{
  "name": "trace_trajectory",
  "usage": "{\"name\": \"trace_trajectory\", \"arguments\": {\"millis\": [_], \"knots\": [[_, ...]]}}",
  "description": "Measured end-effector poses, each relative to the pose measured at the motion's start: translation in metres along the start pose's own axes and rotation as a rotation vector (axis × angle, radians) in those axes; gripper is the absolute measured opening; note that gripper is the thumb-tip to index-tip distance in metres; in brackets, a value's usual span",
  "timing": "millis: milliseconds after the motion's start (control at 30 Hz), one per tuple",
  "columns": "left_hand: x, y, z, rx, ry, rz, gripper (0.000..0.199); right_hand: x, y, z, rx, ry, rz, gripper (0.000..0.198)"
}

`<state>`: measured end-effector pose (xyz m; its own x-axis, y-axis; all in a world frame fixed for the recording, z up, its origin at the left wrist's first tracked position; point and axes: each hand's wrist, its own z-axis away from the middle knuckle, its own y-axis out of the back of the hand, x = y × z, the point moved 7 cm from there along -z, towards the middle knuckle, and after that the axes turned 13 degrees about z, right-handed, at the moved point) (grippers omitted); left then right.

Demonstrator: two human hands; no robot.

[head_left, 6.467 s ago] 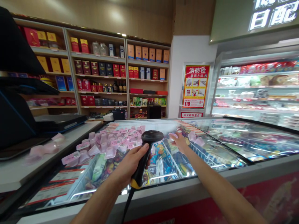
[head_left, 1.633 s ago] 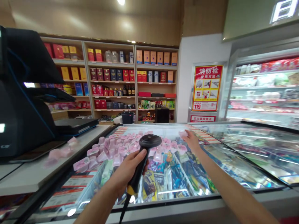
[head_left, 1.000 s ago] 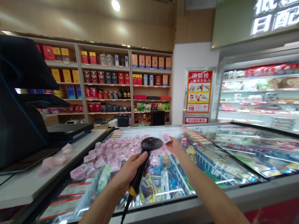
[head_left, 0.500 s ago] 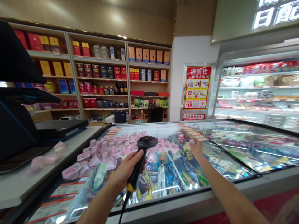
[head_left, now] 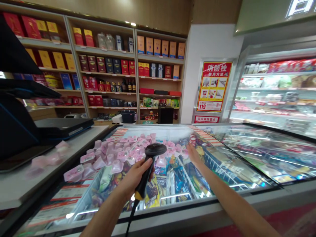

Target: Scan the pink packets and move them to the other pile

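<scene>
My left hand (head_left: 138,172) is wrapped around the handle of a black barcode scanner (head_left: 155,149), its cable hanging down. The scanner head is held above the glass top of a chest freezer (head_left: 163,130). Many small pink plastic cups (head_left: 117,166) with labels, some showing barcodes, lie in a loose pile on the glass, left of and behind the scanner. At the right end of the pile, my right hand (head_left: 193,154) reaches beside a pink cup (head_left: 184,152). Its fingers are partly hidden, and whether they grip anything is unclear.
At left, a pale counter (head_left: 14,191) bears several more pink cups (head_left: 53,158) and a black checkout machine (head_left: 22,128). Bagged frozen goods (head_left: 161,186) lie under the glass. Behind are shelves of boxes (head_left: 108,67), a red notice (head_left: 214,86) and a lit chiller (head_left: 278,89).
My right hand, which had a pink cup at its fingertips, has moved left to the end of the pile. My left hand still holds the scanner in place. The view has shifted slightly.
</scene>
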<state>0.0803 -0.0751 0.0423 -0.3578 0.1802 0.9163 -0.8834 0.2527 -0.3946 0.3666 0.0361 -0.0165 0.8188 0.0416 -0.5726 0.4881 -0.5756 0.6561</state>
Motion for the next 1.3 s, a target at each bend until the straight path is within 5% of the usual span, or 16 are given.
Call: {"name": "trace_trajectory", "arguments": {"millis": [100, 200, 300, 500, 667, 900, 1167, 1300], "knots": [[0.003, 0.004, -0.001, -0.004, -0.026, 0.001, 0.024, -0.009, -0.014, -0.006, -0.074, -0.021, -0.046, 0.063], [0.006, 0.009, 0.001, -0.01, -0.025, 0.009, 0.025, -0.017, -0.003, -0.009, 0.027, -0.031, -0.044, 0.061], [0.01, 0.014, 0.004, 0.003, -0.031, 0.005, 0.026, -0.036, 0.01, -0.001, 0.056, 0.101, 0.084, 0.051], [0.012, 0.015, 0.007, -0.004, -0.044, 0.002, 0.025, -0.066, -0.001, 0.025, -0.19, 0.312, 0.487, 0.051], [0.01, 0.014, 0.008, -0.023, -0.042, 0.006, 0.026, -0.079, -0.004, 0.033, -0.208, 0.46, 0.539, 0.045], [0.014, -0.001, 0.011, -0.068, -0.02, -0.015, 0.026, -0.076, 0.022, 0.012, 0.027, 0.17, 0.301, 0.043], [0.032, -0.022, 0.007, -0.137, -0.026, -0.016, 0.024, -0.101, 0.031, -0.009, 0.046, 0.258, 0.324, 0.046], [0.044, -0.03, -0.009, -0.106, -0.081, -0.001, 0.026, -0.099, 0.025, -0.02, 0.062, 0.137, 0.335, 0.046]]}}
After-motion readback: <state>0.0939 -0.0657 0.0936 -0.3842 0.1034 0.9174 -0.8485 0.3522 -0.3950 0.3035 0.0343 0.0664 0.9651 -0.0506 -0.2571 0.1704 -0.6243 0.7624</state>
